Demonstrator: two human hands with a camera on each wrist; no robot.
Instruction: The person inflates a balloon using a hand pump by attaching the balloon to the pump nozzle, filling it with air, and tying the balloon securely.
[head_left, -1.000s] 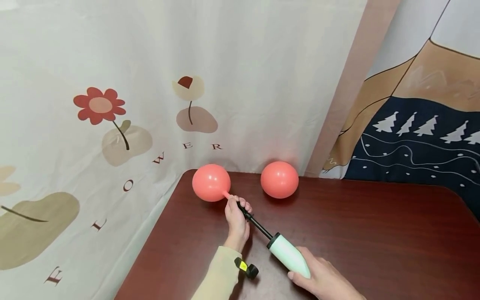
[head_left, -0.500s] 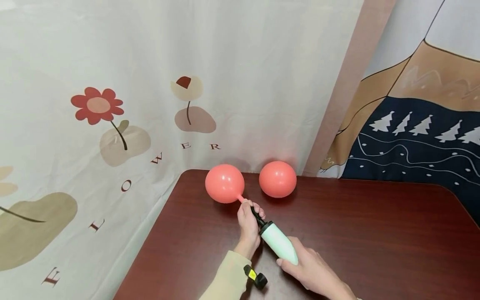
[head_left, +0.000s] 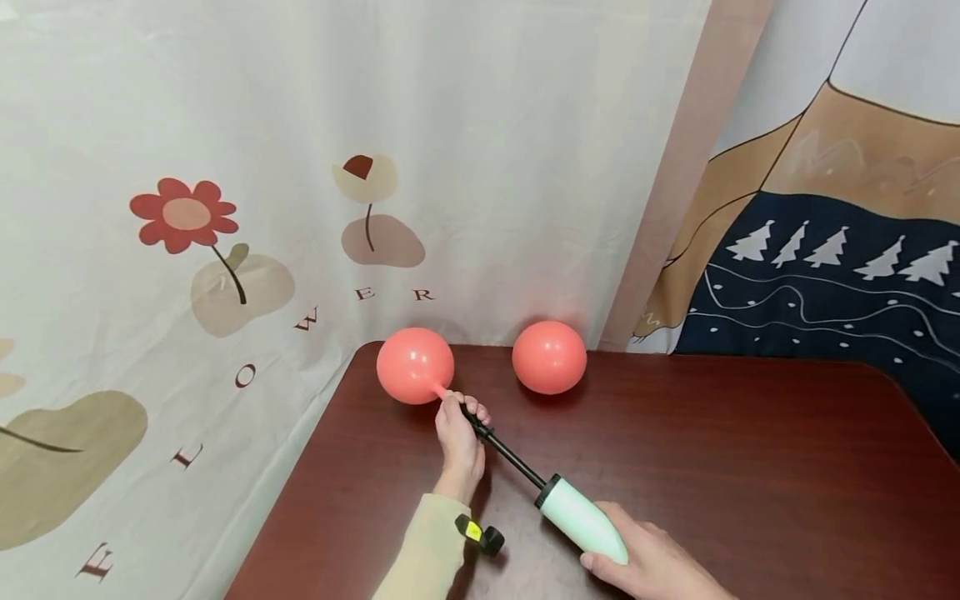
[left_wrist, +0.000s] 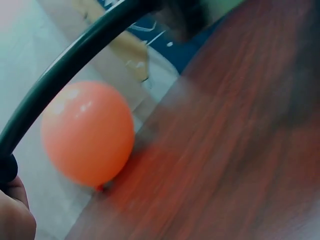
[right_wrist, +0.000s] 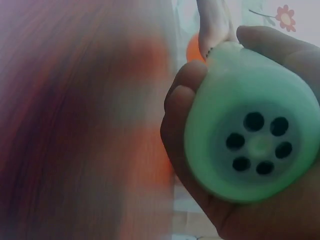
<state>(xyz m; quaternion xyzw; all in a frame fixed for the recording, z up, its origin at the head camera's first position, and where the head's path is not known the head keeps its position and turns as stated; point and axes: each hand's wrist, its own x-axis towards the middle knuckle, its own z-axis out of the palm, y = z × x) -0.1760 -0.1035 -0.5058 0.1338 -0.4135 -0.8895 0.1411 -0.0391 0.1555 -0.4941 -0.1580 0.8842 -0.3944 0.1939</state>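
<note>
Fingers of the left hand [head_left: 459, 433] are pinching the soft, light balloon [head_left: 415, 365] at its neck on the nozzle, while the right hand [head_left: 651, 567] is clamping the stiff pump [head_left: 581, 522] by its rear end.

Second pink balloon [head_left: 549, 357] on dark wooden table [head_left: 750, 467], flower-print curtain [head_left: 225, 208], seemingly mountain-patterned cloth [head_left: 825, 267].

coral balloons [head_left: 415, 364], mint-green pump [head_left: 581, 519], dark-red table [head_left: 750, 467]

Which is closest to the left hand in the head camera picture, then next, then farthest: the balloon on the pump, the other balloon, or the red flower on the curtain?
1. Balloon on the pump, just above the left hand.
2. Other balloon, up and right.
3. Red flower, far upper left on the curtain.
</note>
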